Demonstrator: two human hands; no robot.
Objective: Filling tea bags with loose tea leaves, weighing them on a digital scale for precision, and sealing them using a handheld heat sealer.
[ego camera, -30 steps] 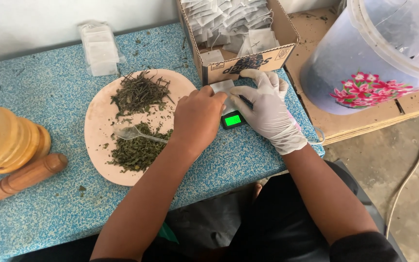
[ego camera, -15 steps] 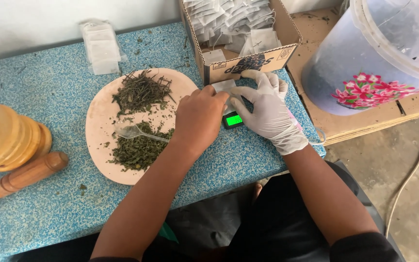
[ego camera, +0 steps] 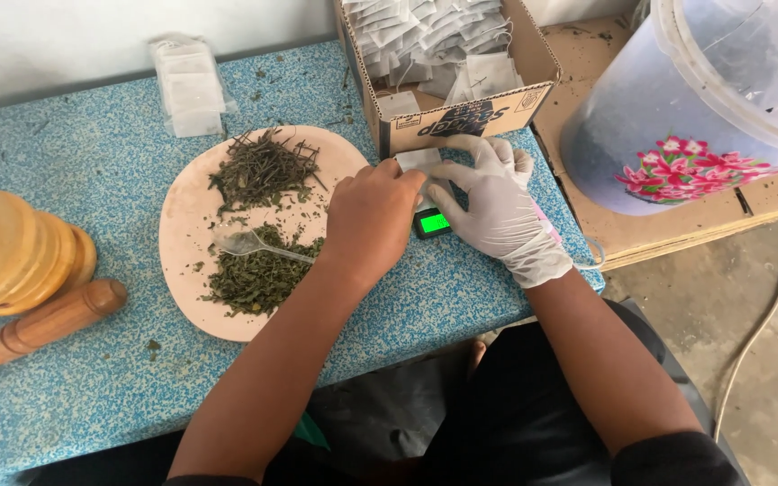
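My bare left hand and my white-gloved right hand meet over a small digital scale whose display glows green. Both hands pinch a small white paper bag just above the scale; most of the scale is hidden under them. Left of my hands lies a pale pink plate with a pile of dried stems and a pile of crumbled green leaves. A clear plastic spoon rests between the piles.
An open cardboard box of white filter bags stands behind the scale. A packet of empty bags lies at the back. A wooden mortar and pestle sit at the left. A clear flowered bucket stands on the right.
Both hands stay at the scale with the small bag; only slight finger shifts show.
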